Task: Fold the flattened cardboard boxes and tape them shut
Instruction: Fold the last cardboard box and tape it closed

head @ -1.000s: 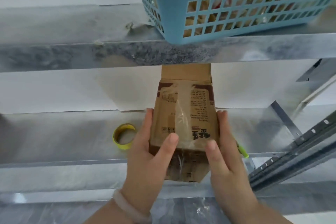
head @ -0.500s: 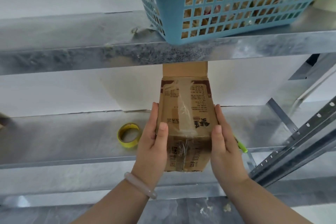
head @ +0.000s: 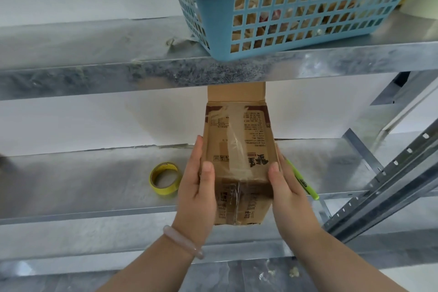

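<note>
The left hand [head: 196, 189] and right hand [head: 290, 192] still clamp the cardboard box [head: 237, 149] by its sides, barely shifted.

Box [head: 237, 149] between left hand [head: 196, 197], right hand [head: 289, 197]; tape roll [head: 166, 191] on lower shelf [head: 83, 185] left, pen [head: 305, 187] right; basket [head: 218, 26] on upper shelf [head: 94, 54].
</note>
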The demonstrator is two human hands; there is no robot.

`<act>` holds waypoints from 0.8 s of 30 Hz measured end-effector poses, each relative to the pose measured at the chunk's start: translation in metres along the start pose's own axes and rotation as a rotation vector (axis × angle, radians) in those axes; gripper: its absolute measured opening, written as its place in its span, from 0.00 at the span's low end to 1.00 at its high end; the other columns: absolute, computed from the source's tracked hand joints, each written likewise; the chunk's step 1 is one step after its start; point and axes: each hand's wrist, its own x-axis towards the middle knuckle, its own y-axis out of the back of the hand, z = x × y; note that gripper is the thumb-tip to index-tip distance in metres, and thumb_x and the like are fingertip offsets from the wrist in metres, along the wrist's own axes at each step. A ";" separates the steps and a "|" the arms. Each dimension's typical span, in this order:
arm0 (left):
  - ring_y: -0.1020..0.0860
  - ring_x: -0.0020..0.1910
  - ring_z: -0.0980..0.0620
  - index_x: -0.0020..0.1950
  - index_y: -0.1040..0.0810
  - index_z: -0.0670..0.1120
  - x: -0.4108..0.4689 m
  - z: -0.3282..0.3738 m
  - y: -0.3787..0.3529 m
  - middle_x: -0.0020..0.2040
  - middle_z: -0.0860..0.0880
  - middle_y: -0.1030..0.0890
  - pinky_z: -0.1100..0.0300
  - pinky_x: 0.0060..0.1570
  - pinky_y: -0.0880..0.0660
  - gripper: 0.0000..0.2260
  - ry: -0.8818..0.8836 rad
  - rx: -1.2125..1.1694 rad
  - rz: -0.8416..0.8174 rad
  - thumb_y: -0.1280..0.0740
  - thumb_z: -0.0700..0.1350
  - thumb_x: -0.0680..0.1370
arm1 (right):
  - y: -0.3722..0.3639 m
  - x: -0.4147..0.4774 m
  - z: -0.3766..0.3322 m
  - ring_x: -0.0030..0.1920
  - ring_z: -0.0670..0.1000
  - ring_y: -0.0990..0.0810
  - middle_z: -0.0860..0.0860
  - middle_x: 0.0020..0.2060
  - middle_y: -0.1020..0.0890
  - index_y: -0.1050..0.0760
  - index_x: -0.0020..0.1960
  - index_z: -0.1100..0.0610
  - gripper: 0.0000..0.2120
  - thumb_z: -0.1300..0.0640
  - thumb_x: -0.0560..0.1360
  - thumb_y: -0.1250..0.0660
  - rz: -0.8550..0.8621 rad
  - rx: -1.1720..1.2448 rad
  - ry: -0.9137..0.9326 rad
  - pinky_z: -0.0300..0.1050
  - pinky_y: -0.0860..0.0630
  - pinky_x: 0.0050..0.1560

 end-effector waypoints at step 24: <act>0.24 0.54 0.65 0.47 0.17 0.66 -0.019 -0.024 0.043 0.54 0.63 0.24 0.65 0.56 0.29 0.15 0.279 0.037 0.157 0.37 0.46 0.81 | 0.066 -0.039 0.031 0.54 0.44 0.19 0.44 0.53 0.17 0.25 0.56 0.44 0.25 0.41 0.60 0.26 0.366 0.188 -0.324 0.46 0.25 0.56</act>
